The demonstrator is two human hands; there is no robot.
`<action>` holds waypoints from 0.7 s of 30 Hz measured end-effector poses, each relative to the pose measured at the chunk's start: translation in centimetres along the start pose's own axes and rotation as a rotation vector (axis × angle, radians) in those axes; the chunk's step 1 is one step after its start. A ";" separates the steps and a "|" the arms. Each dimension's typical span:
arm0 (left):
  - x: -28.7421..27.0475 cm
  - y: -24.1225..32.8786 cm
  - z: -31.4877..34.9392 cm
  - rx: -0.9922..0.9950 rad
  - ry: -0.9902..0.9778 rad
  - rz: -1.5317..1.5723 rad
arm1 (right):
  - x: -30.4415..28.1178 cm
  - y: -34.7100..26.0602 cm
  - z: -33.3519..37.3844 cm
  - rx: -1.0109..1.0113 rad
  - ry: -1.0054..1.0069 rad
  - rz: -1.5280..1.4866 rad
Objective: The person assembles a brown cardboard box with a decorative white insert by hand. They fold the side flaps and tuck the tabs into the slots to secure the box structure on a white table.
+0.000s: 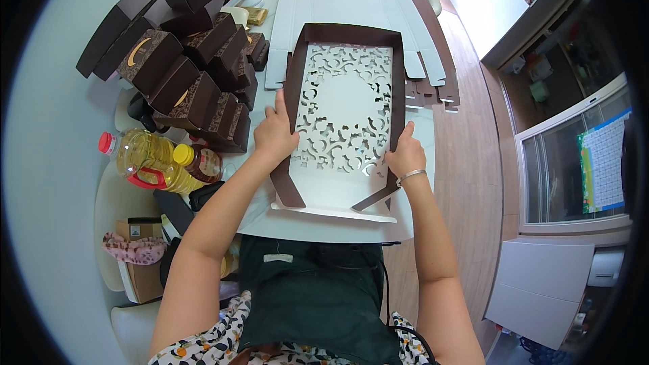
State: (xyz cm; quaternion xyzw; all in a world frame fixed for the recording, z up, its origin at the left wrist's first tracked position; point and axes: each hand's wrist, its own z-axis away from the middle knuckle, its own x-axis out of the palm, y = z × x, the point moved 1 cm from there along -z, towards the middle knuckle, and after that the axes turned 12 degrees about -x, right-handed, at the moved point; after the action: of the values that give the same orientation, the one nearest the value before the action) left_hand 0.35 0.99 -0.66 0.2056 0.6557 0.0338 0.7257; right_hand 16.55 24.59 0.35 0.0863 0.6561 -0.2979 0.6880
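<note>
A half-folded cardboard box (338, 186) lies in front of me on the table, white inside, with dark brown walls standing at the far end and both long sides. Its base has a lacy cut-out pattern around a plain white oval. My left hand (274, 134) is closed on the left wall, and my right hand (407, 155), below a silver bracelet, grips the right wall. At the near end the brown corner flaps angle inward and the white end panel lies folded down.
Flat white-and-brown box blanks (345, 0) are stacked beyond the box. Folded dark brown boxes (196, 101) pile up on the left. An oil bottle (145, 159) and a yellow-capped jar (203, 162) stand nearer. Wooden floor (473, 162) runs along the right.
</note>
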 end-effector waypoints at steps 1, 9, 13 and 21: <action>0.2 -0.5 -0.3 -0.009 -0.043 0.011 | -0.4 -0.7 0.2 0.024 -0.018 0.038; 1.5 -1.8 -2.3 -0.003 -0.113 0.060 | 2.9 -9.5 -0.7 -0.492 0.034 -0.400; 1.6 -1.9 -2.6 -0.002 -0.153 0.107 | 7.6 -13.7 -4.3 -0.137 -0.448 -1.125; 1.2 -2.5 -2.9 0.016 -0.235 0.160 | 8.8 -15.5 -5.8 -0.027 -0.434 -1.059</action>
State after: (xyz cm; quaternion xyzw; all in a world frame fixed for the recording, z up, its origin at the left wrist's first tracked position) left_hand -2.79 -0.15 -2.80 0.2654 0.5481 0.0621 0.7908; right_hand 3.15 12.44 -4.59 -0.3260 0.4575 -0.6044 0.5649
